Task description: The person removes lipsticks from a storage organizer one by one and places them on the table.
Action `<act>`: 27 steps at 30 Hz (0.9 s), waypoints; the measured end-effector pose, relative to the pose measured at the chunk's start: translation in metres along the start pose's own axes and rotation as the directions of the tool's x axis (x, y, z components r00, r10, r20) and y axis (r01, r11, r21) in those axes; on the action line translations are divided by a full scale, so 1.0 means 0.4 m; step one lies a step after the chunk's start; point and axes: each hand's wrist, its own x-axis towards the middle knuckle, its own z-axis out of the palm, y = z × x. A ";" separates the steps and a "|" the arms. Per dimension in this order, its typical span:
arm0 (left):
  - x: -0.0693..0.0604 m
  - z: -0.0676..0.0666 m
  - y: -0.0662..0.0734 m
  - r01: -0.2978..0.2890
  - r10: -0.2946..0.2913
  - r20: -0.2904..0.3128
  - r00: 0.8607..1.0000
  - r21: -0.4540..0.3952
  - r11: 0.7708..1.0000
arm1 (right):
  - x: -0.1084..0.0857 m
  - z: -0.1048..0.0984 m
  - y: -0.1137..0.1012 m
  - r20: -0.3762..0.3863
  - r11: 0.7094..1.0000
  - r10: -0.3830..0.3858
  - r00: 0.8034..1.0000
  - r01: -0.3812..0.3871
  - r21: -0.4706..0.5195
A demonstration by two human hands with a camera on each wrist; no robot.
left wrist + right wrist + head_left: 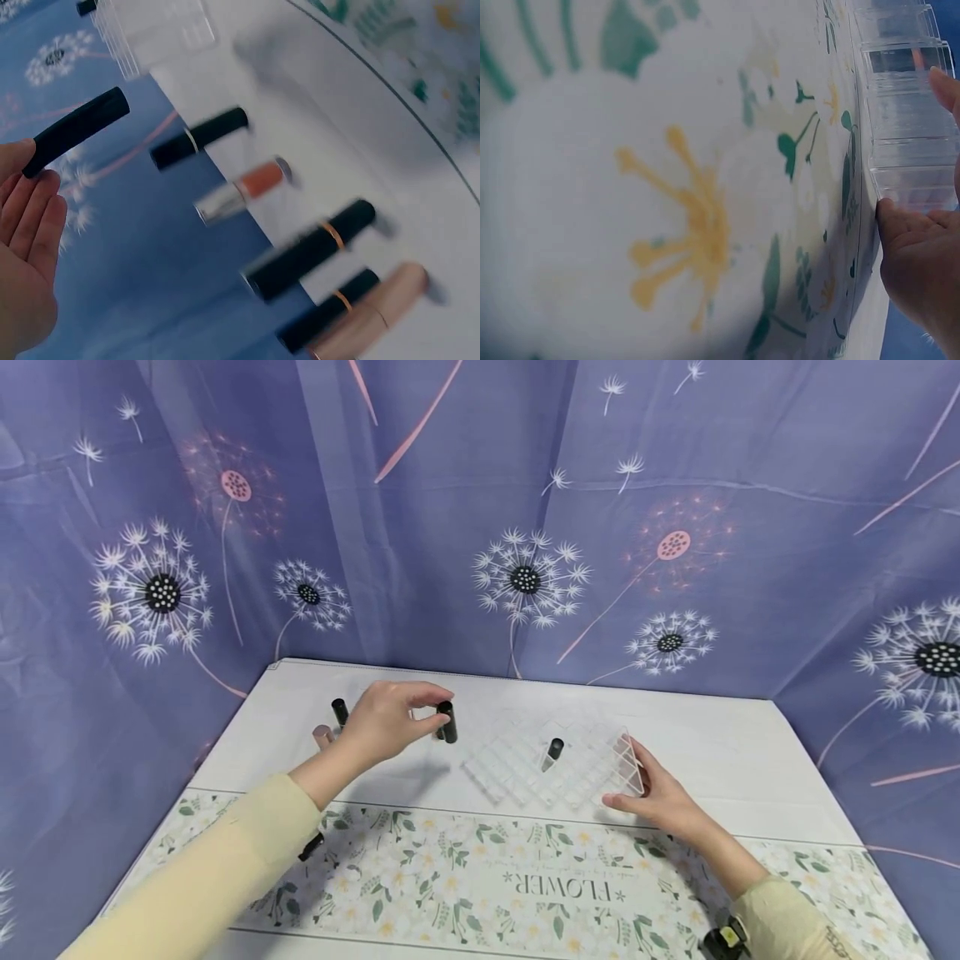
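Note:
My left hand (388, 718) pinches a plain black lipstick tube (448, 723) between thumb and fingertips, raised just left of a clear plastic lipstick organizer (517, 770). In the left wrist view, that black tube (79, 129) points away from the fingers. The right hand (663, 797) grips the organizer's right end, its thumb on the near side and fingers on the far side. A single black-capped lipstick (555, 748) stands in one of the organizer's diamond-shaped slots. In the right wrist view, fingers hold the clear organizer wall (911, 112).
Left of the organizer stand several tubes: a rose-gold tube (375, 311), a large gold-banded black tube (311, 247), a smaller black tube (330, 311), an orange lip tube (262, 180) and a silver-banded black lipstick (199, 139). A purple dandelion curtain (450, 527) hangs behind the table.

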 end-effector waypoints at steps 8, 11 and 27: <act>-0.030 -0.042 -0.042 0.161 -0.161 -0.023 0.987 0.033 0.986 | -0.003 -0.002 0.001 0.007 1.000 -0.004 1.000 0.004 -0.018; -0.040 -0.043 -0.053 0.166 -0.164 -0.045 0.985 0.056 0.984 | -0.005 -0.001 -0.002 0.008 1.000 -0.007 1.000 0.007 -0.023; -0.111 0.012 -0.099 0.223 -0.209 -0.155 0.966 0.083 0.971 | -0.004 -0.004 -0.003 0.012 1.000 0.003 1.000 -0.003 0.004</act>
